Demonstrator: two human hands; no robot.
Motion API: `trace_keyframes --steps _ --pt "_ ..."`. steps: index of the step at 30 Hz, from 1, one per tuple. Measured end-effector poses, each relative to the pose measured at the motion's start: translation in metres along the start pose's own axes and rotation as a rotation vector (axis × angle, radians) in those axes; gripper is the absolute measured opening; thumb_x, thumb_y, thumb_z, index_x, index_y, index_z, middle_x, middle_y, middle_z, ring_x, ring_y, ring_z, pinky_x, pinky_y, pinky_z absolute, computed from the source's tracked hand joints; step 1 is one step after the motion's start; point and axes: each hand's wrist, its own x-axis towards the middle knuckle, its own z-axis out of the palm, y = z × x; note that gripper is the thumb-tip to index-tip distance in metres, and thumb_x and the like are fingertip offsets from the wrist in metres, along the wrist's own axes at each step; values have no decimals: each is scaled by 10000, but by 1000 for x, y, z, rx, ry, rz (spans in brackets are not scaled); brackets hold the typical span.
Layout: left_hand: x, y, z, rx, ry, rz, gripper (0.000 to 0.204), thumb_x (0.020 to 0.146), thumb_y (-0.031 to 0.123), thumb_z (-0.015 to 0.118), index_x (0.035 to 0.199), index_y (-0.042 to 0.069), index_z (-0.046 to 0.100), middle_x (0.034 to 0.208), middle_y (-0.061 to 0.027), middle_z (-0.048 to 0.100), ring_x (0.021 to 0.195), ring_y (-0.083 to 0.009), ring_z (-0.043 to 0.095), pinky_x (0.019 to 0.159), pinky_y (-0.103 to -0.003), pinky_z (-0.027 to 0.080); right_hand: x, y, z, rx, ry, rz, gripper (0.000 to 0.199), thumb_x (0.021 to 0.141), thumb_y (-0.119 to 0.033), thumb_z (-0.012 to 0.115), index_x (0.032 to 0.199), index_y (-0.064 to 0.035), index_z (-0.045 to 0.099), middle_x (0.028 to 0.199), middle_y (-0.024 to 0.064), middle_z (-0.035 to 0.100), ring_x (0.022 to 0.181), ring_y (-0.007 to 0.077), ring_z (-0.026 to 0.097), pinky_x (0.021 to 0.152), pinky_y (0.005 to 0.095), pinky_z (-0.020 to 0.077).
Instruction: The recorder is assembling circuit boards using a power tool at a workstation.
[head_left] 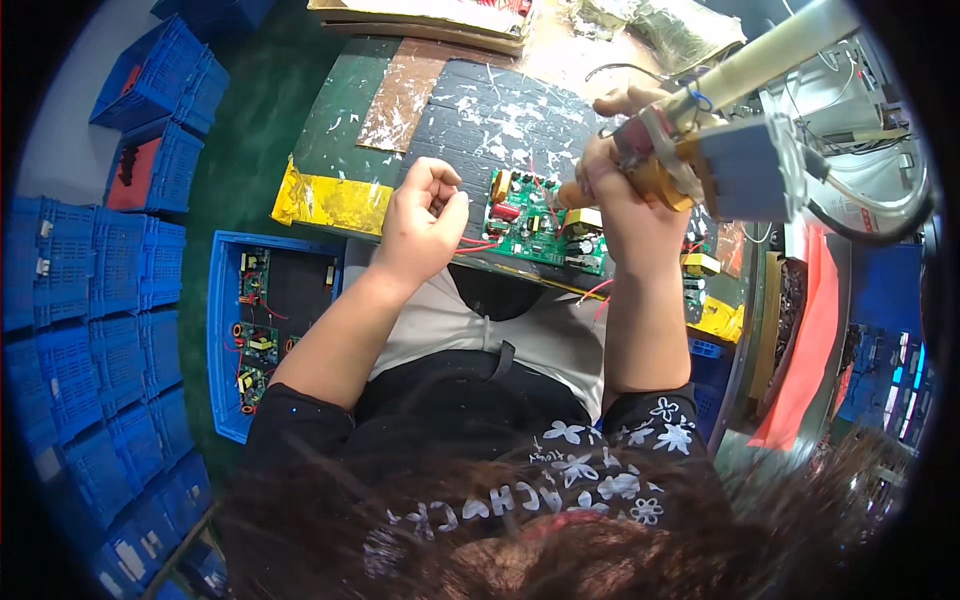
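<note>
My left hand (pixel 425 215) is loosely curled at the left side of a green circuit board (pixel 525 232), and I see nothing between its fingers. Red wires from the board run close beside its wrist side. The board lies on a dark, white-spattered mat (pixel 465 125) and carries yellow, red and silver parts. My right hand (pixel 625 190) is wrapped round a glue gun (pixel 655 180) with an orange body. Its tan nozzle points down left at the board's upper middle; whether it touches is unclear. The gun's far side is blurred.
A second board (pixel 700 265) lies partly hidden right of my right forearm. At my left stands a blue crate (pixel 225 340) with several boards. Stacked blue crates (pixel 70 270) line the left. A pale tube (pixel 775 55) slants over the bench, and a cardboard box (pixel 420 25) sits at the back.
</note>
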Motion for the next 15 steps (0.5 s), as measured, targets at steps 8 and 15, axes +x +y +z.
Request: trace_keyframes --steps 8,15 --pt "0 -2 2 -36 23 24 149 823 -36 537 934 39 471 703 22 498 593 -12 434 525 -178 353 7 -3 -6 -75 68 182 451 789 112 515 1220 16 424 1020 104 519 642 86 523 516 226 450" --pt "2 -5 1 -24 2 21 163 834 -42 531 953 50 469 735 19 506 618 -13 432 547 -174 352 8 10 -6 -162 25 194 469 803 87 511 1259 15 428 1012 77 535 702 89 548 518 220 483"
